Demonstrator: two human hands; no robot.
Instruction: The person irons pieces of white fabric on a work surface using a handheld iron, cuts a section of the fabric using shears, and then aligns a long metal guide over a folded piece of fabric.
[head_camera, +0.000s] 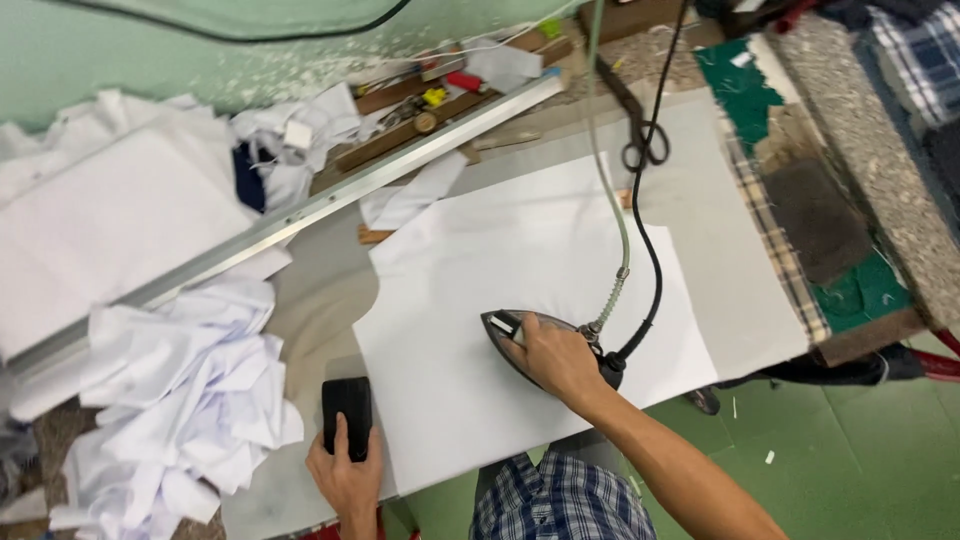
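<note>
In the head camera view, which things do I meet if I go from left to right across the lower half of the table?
Heap of white cloth pieces → left hand on a black block → white sheet → right hand gripping the iron → black cord → checked table edge.

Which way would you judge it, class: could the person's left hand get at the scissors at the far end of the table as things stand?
Probably not without leaning. The left hand rests on a black block at the near edge; the scissors lie far across the white cloth, beyond the iron that the right hand grips.
</note>
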